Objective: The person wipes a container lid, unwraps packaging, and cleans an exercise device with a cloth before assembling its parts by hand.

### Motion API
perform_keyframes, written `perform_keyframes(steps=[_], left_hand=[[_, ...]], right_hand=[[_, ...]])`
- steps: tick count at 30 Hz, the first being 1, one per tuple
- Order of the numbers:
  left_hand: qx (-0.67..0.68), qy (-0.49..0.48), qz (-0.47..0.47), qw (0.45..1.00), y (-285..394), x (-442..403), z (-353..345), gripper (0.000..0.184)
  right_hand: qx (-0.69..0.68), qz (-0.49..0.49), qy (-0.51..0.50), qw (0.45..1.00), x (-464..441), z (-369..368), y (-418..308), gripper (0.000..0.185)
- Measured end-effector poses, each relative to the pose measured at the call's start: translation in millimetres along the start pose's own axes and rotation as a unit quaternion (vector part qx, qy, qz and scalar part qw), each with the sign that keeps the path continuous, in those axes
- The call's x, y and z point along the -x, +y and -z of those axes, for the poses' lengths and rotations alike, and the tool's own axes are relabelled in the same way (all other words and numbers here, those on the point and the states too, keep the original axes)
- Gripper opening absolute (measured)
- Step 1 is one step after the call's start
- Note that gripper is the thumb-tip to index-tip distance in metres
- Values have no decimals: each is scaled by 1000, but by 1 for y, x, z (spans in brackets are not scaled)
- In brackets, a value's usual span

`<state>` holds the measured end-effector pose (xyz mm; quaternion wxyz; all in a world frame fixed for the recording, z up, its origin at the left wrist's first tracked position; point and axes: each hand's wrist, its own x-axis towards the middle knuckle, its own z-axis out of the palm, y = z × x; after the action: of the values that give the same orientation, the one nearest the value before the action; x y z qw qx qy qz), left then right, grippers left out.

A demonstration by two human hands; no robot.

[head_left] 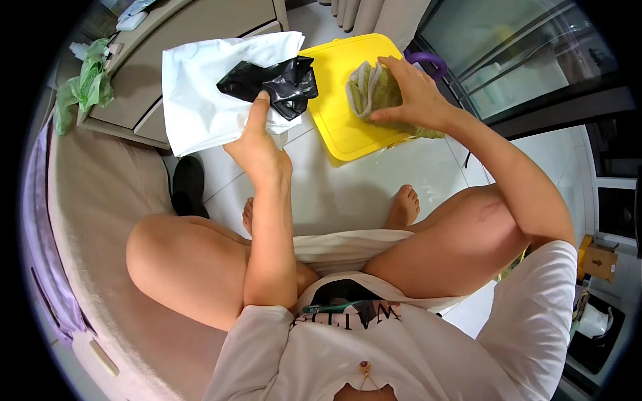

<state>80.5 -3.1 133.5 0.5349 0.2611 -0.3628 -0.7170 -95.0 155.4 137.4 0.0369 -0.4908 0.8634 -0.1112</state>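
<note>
My left hand (257, 144) is closed on a white plastic bag (190, 100) and a crumpled black plastic bag (291, 87), the thumb pressing the black one on top. The white bag is spread flat beneath it; my other left fingers are hidden under it. To the right, my right hand (421, 97) curls round a folded green and grey cloth (374, 90), thumb and fingers on either side. The cloth is over the yellow lid of a box (334, 127) on the floor, and part of it hangs below my hand.
A drawer cabinet (194, 53) stands at the upper left, with a green plastic bag (93, 80) at its end. A purple ring-shaped handle (431, 63) shows behind the box. A dark shoe (188, 184) lies by the beige sofa (107, 220). Glass doors (515, 60) are at the right.
</note>
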Motion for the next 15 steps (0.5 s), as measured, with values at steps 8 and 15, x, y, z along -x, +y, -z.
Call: perform_keyframes(steps=[8, 15], left_hand=[[59, 1, 89, 994, -4, -11, 9, 47], [94, -5, 119, 988, -8, -17, 13, 39]], right_hand=[[-15, 62, -52, 997, 5, -14, 8, 62], [69, 89, -81, 990, 16, -12, -12, 41]])
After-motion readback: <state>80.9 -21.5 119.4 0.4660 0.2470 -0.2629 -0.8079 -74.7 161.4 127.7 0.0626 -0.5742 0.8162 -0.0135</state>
